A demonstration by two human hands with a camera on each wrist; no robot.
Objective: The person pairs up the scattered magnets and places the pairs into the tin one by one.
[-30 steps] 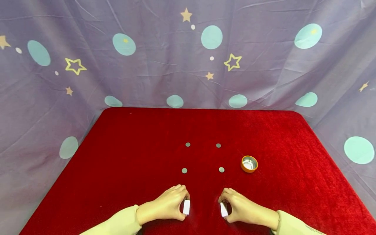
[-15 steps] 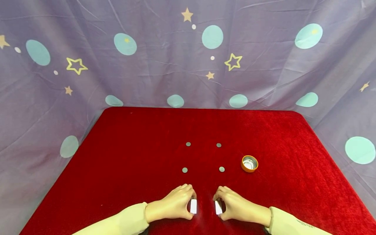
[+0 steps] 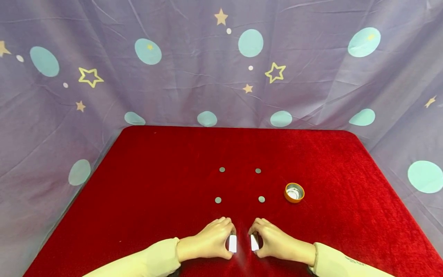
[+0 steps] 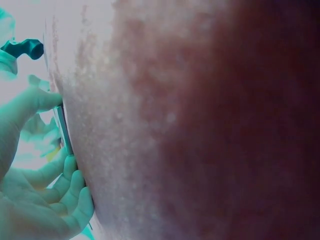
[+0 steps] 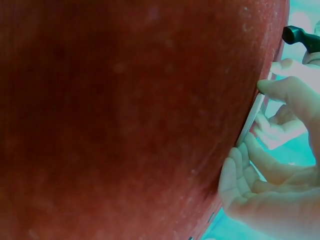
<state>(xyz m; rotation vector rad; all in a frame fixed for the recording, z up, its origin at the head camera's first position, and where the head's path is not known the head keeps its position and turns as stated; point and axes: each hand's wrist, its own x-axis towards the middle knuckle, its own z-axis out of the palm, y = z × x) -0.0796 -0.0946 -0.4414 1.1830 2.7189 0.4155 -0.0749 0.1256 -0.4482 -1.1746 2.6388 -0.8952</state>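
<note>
Near the front of the red cloth [image 3: 166,184], my left hand [image 3: 215,239] pinches a small white rectangular piece [image 3: 233,244] between thumb and fingertips. Facing it, my right hand [image 3: 273,241] grips a second white piece [image 3: 254,243] in the same way. A narrow gap of cloth separates the two pieces. From each wrist camera, the held piece shows only as a thin edge, low against the cloth. Several small grey-green discs lie beyond the hands, such as the near left disc [image 3: 218,200] and the near right disc [image 3: 261,199].
A shallow round dish with an orange rim [image 3: 294,193] and shiny metal inside stands to the right of the discs. Purple curtains [image 3: 194,69] with stars and ovals enclose the back and sides of the table.
Both hands have slid toward each other along the cloth, each with its white piece, so the gap between them has narrowed. The discs and dish have stayed in place.
</note>
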